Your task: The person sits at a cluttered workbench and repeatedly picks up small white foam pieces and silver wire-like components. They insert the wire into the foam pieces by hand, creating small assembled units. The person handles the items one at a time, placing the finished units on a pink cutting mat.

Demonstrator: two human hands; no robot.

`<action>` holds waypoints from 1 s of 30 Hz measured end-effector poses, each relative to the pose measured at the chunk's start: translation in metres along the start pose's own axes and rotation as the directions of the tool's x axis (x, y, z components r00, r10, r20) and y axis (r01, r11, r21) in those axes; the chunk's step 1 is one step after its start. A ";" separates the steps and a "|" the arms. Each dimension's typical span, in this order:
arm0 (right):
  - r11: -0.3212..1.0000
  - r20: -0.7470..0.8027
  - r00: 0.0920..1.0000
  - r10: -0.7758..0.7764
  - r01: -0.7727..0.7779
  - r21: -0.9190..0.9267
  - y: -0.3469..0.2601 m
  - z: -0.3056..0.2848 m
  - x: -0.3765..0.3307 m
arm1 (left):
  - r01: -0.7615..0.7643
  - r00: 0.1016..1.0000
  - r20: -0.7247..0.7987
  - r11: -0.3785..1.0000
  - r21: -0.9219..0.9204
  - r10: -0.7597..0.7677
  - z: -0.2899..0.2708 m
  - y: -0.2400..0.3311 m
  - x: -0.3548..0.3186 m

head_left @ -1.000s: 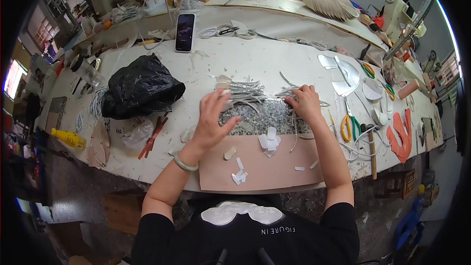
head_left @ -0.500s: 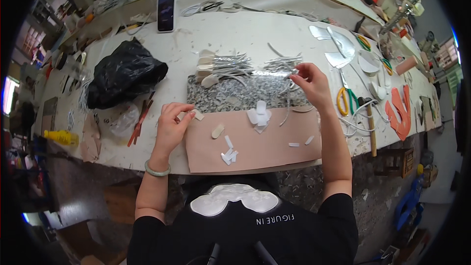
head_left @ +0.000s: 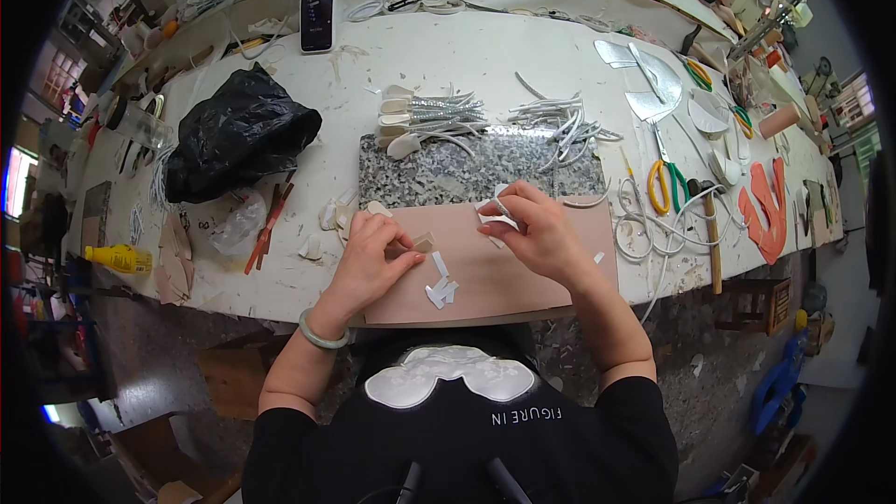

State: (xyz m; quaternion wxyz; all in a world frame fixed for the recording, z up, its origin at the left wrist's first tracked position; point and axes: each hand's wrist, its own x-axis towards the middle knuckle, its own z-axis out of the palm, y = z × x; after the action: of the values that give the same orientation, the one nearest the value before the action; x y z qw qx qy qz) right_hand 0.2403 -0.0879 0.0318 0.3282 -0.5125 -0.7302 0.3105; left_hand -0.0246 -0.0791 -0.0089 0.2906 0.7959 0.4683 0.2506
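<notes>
My left hand [head_left: 378, 257] is over the left part of a pinkish-beige sheet [head_left: 476, 289], its fingertips closed on a small beige piece [head_left: 425, 242]. Thumb and fingers of my right hand [head_left: 532, 226] pinch some small white pieces [head_left: 498, 215] at the sheet's far edge; how many is partly hidden. Several narrow white strips [head_left: 441, 291] lie between the hands, nearer me. Beyond the sheet, a speckled grey stone slab [head_left: 439, 177] carries a bundle of silvery straps with beige ends [head_left: 406, 121] and, farther right, loose white cords [head_left: 560, 117].
A black plastic bag [head_left: 238, 135] stands at left, with reddish-brown strips [head_left: 271, 227] and a yellow bottle [head_left: 119, 259] nearer me. To the right are scissors [head_left: 665, 187], a hammer [head_left: 714, 247] and orange cut-outs [head_left: 767, 215]. A phone [head_left: 318, 15] rests at the back.
My right hand has left the cords on the slab, coming nearer and leftward to the white pieces, which it now grips. My left hand has shifted right and a little nearer me.
</notes>
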 end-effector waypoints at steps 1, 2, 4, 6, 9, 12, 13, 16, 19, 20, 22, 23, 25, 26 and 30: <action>0.999 0.010 0.999 -0.040 0.040 0.005 0.005 0.005 -0.001 | -0.013 1.000 -0.017 1.000 -0.010 0.013 0.002 0.000 -0.001; 0.997 0.021 0.996 -0.081 0.081 0.011 0.010 0.013 -0.001 | -0.027 0.999 -0.034 0.999 -0.019 0.026 0.004 0.000 -0.003; 0.983 0.054 0.982 -0.182 0.183 -0.002 0.007 0.029 -0.001 | -0.023 0.998 -0.053 0.996 -0.083 0.019 0.005 0.012 -0.006; 0.977 0.142 0.968 -0.205 0.211 -0.023 -0.007 0.040 -0.004 | -0.030 0.997 -0.078 0.992 -0.126 0.020 0.004 0.024 -0.006; 0.954 0.112 0.950 -0.291 0.297 -0.039 0.004 0.050 -0.003 | 0.026 0.996 -0.077 0.978 -0.206 -0.043 0.000 0.030 -0.006; 0.951 0.084 0.949 -0.305 0.308 -0.025 0.004 0.053 -0.001 | 0.204 0.976 0.008 0.890 -0.407 -0.220 0.001 0.022 -0.012; 0.954 0.083 0.951 -0.298 0.301 -0.016 0.003 0.054 -0.001 | 0.236 0.966 0.021 0.840 -0.489 -0.259 0.004 0.017 -0.014; 0.921 -0.048 0.933 -0.358 0.344 -0.180 0.002 0.053 0.003 | 0.290 0.940 0.051 0.711 -0.641 -0.337 0.001 0.012 -0.016; 0.885 0.002 0.908 -0.419 0.409 -0.222 0.012 0.054 0.004 | 0.298 0.928 0.076 0.606 -0.738 -0.364 -0.004 0.012 -0.016; 0.872 0.049 0.900 -0.434 0.433 -0.226 0.013 0.052 0.002 | 0.286 0.933 0.086 0.577 -0.765 -0.349 -0.004 0.012 -0.015; 0.846 0.140 0.878 -0.458 0.479 -0.233 0.014 0.051 -0.003 | 0.270 0.938 0.087 0.549 -0.791 -0.335 -0.003 0.010 -0.015; 0.857 0.102 0.891 -0.443 0.454 -0.243 0.011 0.049 -0.003 | 0.265 0.938 0.080 0.551 -0.791 -0.337 -0.001 0.008 -0.015; 0.881 0.025 0.915 -0.404 0.396 -0.260 -0.001 0.040 -0.003 | 0.275 0.933 0.085 0.539 -0.796 -0.350 0.002 0.010 -0.015; 0.869 -0.005 0.899 -0.438 0.421 -0.261 -0.004 0.040 -0.003 | 0.287 0.928 0.095 0.527 -0.800 -0.361 0.003 0.015 -0.014; 0.833 -0.036 0.867 -0.497 0.465 -0.301 -0.012 0.044 0.001 | 0.321 0.918 0.149 0.470 -0.822 -0.366 0.004 0.035 -0.008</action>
State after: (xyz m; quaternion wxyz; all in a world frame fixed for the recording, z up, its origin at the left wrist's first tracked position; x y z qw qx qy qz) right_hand 0.1979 -0.0960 0.0154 0.3601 -0.3703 -0.8524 0.0812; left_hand -0.0041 -0.1008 0.0116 0.6654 0.4444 0.4491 0.3976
